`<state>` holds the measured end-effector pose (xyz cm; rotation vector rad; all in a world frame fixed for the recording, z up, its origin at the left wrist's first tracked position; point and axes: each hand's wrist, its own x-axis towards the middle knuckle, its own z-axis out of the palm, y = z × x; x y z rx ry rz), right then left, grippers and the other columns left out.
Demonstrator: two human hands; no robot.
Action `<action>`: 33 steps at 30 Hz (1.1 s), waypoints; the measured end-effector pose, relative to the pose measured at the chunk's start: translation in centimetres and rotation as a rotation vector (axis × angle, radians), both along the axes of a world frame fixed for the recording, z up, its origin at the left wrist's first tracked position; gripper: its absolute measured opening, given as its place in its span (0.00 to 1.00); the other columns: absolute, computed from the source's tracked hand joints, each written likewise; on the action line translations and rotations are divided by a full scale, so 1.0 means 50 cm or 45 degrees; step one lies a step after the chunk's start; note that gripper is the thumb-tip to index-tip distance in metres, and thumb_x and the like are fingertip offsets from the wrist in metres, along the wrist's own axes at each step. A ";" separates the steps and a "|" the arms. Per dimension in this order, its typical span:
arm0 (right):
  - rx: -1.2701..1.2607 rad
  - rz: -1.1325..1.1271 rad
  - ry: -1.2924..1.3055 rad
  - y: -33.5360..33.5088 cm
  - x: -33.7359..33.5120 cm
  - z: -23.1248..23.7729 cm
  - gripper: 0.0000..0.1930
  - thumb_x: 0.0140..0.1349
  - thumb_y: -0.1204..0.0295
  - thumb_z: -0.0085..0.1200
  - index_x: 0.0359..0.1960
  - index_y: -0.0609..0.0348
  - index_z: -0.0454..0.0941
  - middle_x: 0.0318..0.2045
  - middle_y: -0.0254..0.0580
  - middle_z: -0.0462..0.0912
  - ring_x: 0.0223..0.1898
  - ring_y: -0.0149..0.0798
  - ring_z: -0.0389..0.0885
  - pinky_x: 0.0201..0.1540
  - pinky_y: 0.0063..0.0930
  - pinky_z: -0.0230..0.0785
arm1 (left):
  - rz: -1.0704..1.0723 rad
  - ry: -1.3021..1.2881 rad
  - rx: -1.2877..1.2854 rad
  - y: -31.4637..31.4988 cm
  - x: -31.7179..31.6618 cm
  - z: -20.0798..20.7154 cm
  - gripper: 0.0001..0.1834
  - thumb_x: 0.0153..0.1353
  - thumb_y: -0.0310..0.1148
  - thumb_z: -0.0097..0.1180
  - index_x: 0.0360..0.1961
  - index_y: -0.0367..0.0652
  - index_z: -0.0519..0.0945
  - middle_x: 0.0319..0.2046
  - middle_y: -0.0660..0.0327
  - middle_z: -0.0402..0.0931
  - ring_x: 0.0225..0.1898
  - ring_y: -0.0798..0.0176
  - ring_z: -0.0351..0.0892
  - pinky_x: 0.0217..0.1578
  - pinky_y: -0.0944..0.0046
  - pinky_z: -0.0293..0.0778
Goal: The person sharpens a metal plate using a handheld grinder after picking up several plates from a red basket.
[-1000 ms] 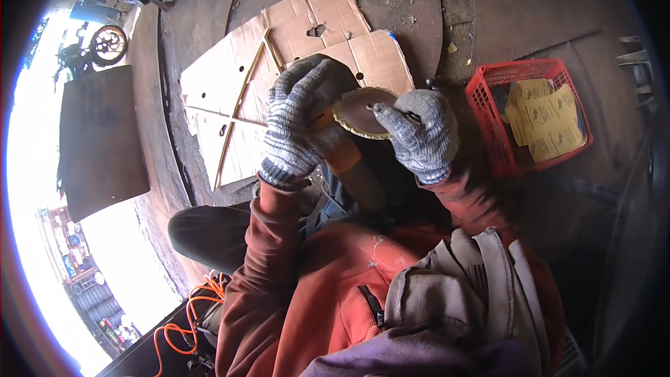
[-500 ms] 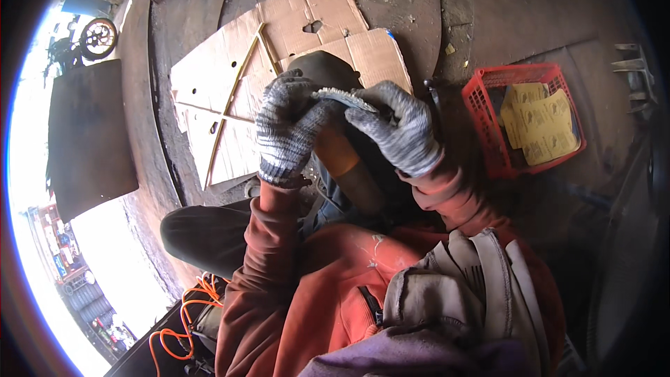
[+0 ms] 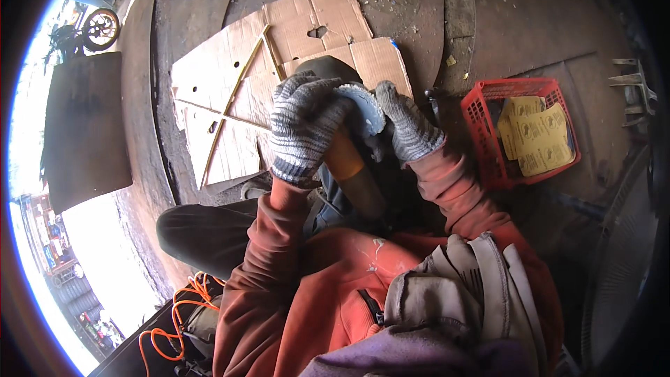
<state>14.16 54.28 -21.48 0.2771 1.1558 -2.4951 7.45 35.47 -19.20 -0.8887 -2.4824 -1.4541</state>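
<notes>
Grey disc (image 3: 366,108) with a ragged pale rim, raised between the two gloved hands above the person's lap, tilted so that a broad face shows. The left hand (image 3: 305,126) is curled closed over its left edge, probably to keep it steady. The right hand (image 3: 413,124) is part-open, thumb raised against the opposite rim; whether that grip pinches or merely touches, I cannot tell. Opposed hands seem to balance the disc and let it be angled. Below the left hand, an orange-banded cylindrical tool (image 3: 343,160) leans along the lap, its upper end hidden; the legs perhaps brace it. Farther out, flattened cardboard (image 3: 338,10) covers part of the floor, likely protecting the thin gold strips (image 3: 242,77) crossing toward its left edge. Beyond its right edge, a red basket (image 3: 520,86) keeps yellow sheets (image 3: 537,136) together, within the right arm's reach.
</notes>
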 end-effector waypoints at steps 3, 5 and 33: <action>0.104 -0.048 0.068 -0.005 -0.012 0.006 0.27 0.67 0.46 0.49 0.54 0.56 0.78 0.27 0.32 0.81 0.24 0.24 0.77 0.24 0.15 0.70 | 0.027 -0.111 0.082 -0.002 0.004 -0.005 0.15 0.50 0.21 0.67 0.41 0.36 0.81 0.46 0.52 0.78 0.51 0.55 0.77 0.53 0.57 0.73; -0.015 0.007 0.001 0.001 -0.019 0.004 0.26 0.68 0.47 0.49 0.53 0.56 0.79 0.27 0.32 0.81 0.24 0.23 0.77 0.25 0.15 0.70 | 0.013 -0.223 0.178 -0.007 -0.006 -0.015 0.14 0.50 0.22 0.67 0.40 0.37 0.81 0.45 0.52 0.78 0.50 0.54 0.78 0.52 0.57 0.73; 2.537 -0.331 -0.632 0.568 0.313 -0.255 0.20 0.64 0.61 0.56 0.53 0.58 0.76 0.48 0.47 0.81 0.54 0.48 0.75 0.59 0.31 0.67 | -0.351 -0.237 0.047 -0.029 -0.027 -0.003 0.10 0.51 0.26 0.62 0.35 0.39 0.80 0.48 0.54 0.76 0.56 0.53 0.72 0.60 0.53 0.65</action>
